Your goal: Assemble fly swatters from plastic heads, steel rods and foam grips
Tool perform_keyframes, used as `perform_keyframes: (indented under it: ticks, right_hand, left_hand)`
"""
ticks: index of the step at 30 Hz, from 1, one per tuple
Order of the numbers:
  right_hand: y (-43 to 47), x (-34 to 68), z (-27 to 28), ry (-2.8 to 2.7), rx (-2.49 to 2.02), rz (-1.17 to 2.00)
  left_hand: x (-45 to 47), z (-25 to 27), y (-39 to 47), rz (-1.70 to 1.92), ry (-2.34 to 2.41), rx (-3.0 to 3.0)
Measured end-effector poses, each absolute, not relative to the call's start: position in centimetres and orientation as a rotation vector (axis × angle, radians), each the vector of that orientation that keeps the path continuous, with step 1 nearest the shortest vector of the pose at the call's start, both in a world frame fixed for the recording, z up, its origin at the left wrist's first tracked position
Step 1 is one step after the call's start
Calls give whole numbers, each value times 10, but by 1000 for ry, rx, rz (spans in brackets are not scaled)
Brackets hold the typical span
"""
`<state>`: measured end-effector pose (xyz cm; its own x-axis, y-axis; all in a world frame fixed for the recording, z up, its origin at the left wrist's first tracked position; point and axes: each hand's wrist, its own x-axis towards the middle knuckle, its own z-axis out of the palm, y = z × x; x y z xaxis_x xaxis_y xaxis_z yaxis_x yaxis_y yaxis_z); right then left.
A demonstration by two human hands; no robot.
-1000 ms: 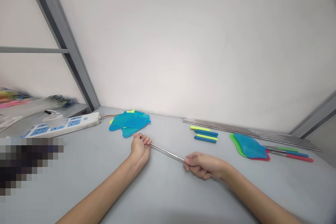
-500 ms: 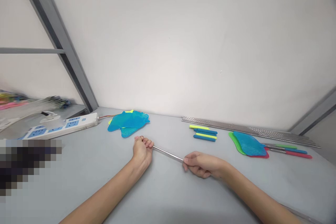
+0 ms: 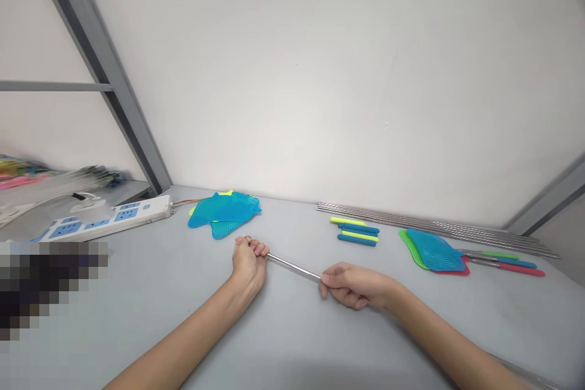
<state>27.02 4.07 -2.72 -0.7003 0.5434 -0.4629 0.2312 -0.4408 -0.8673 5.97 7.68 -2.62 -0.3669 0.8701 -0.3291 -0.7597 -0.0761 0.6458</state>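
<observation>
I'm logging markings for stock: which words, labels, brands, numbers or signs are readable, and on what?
No text can be read.
White power strip: any print is too small or blurred.
Metal rod, blue mesh heads: none visible.

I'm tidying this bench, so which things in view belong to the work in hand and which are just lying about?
Likely part of the work:
metal rod, held by left hand and right hand
loose rods
coloured handles
mesh heads
handled swatters

Probably just lying about:
power strip
blurred bundle, far left
</observation>
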Motion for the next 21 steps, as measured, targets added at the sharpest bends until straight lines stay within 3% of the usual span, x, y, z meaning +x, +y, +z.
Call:
perform_keyframes:
  ticks: [21]
  right_hand:
    - [37,270,-21,-1525,-1161,2248]
  left_hand:
    - [64,-24,72,1700,904,138]
